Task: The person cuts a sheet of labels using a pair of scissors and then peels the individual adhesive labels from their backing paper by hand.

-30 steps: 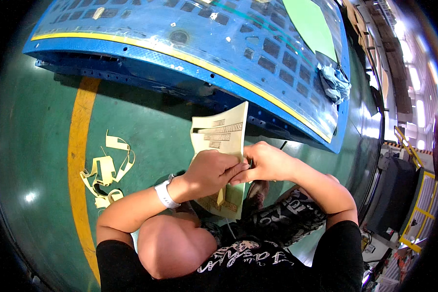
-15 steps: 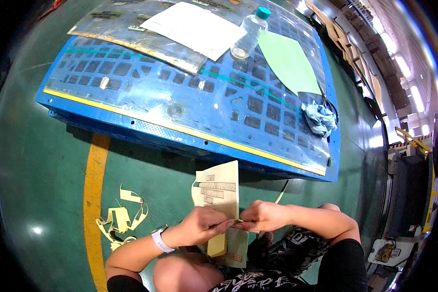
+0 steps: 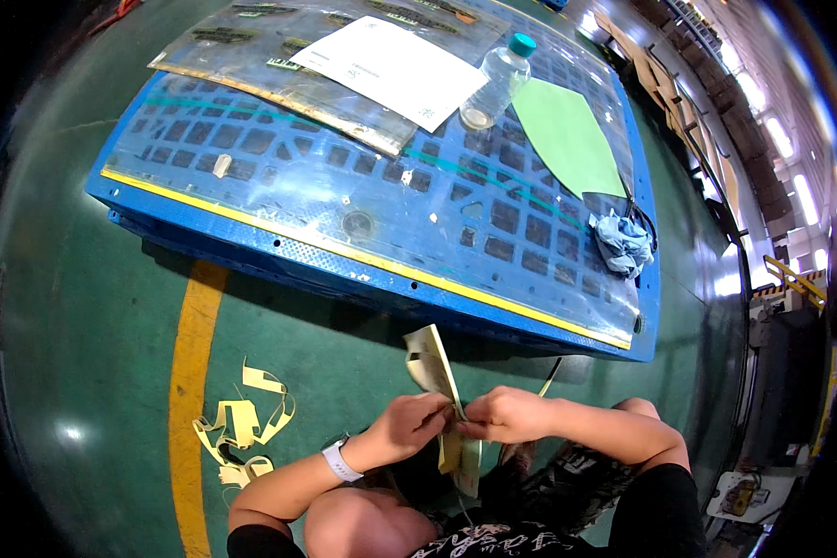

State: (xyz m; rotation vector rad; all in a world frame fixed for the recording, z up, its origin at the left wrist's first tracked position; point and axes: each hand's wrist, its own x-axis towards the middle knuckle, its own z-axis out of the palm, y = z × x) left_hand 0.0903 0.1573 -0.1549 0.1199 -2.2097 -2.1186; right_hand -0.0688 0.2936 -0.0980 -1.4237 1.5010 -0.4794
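Between left hand (image 3: 413, 423) and right hand (image 3: 505, 415), a thin, curved, yellowish sheet (image 3: 440, 372).

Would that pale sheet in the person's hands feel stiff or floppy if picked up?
The pale sheet looks thin edge-on, so it is probably light. It likely flexes, since one side curves, but may not be floppy: it juts beyond the left hand and right hand without visibly sagging.

Left arm (image 3: 293, 484) and right arm (image 3: 614, 437) bend inward, left fingers (image 3: 431, 422) and right fingers (image 3: 475, 430) curled, pinching close together.
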